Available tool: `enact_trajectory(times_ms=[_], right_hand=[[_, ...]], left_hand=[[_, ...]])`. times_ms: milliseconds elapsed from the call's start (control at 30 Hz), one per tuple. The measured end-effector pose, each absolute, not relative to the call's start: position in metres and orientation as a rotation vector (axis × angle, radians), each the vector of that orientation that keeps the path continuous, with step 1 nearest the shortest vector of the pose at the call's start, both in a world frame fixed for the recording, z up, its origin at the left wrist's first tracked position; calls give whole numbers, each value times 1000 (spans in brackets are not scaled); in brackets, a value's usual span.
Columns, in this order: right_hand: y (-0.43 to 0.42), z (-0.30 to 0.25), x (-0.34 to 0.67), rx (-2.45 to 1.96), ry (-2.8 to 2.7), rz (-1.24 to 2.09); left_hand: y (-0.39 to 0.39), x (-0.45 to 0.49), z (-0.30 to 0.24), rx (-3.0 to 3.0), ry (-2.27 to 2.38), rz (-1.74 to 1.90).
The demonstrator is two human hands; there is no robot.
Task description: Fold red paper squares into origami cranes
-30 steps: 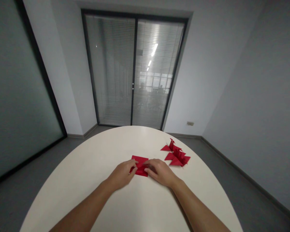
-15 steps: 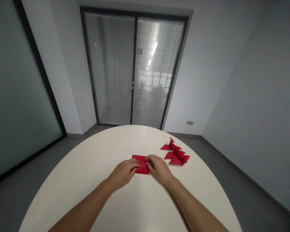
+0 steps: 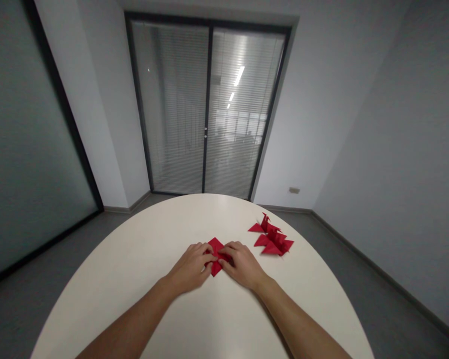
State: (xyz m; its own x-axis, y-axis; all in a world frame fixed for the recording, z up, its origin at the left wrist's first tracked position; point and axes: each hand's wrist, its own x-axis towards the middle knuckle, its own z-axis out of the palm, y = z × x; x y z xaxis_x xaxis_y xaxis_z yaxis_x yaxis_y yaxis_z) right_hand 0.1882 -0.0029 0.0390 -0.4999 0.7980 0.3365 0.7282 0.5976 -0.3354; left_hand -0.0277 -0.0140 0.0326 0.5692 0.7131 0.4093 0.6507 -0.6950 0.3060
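A folded sheet of red origami paper point(image 3: 216, 245) lies on the white table, its visible outline like a diamond with one corner pointing away and one toward me. My left hand point(image 3: 193, 265) grips its left side with curled fingers. On the right side, my right hand point(image 3: 242, 264) pinches the paper between thumb and fingers. Both sets of fingertips nearly meet over its middle and cover the left and right corners. Right of my hands stand several red folded paper cranes point(image 3: 272, 243), bunched so closely that they overlap.
The round white table point(image 3: 142, 279) fills the foreground, its curved edge on the left, far and right sides. Beyond it are a glass door point(image 3: 232, 164) with blinds and a pale wall point(image 3: 322, 99) with a socket plate point(image 3: 294, 190). A frosted glass panel point(image 3: 30, 149) stands at left.
The paper's outline has gone from a rectangle to a diamond between my hands. My right fingers have shifted slightly left over it. The cranes stay where they were.
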Motion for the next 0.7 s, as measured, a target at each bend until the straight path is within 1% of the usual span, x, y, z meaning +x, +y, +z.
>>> enact_trajectory(times_ms=[200,533,700], right_hand=[[-5,40,185,-1217,-2333,238],[-11,37,185,-1173,-2415,280],[-8,33,186,-1226,-2408,335]], left_hand=[[-11,-30,29,2618,1035,762],[-13,-30,32,2644,1104,693],[-14,-30,36,2673,1110,699]])
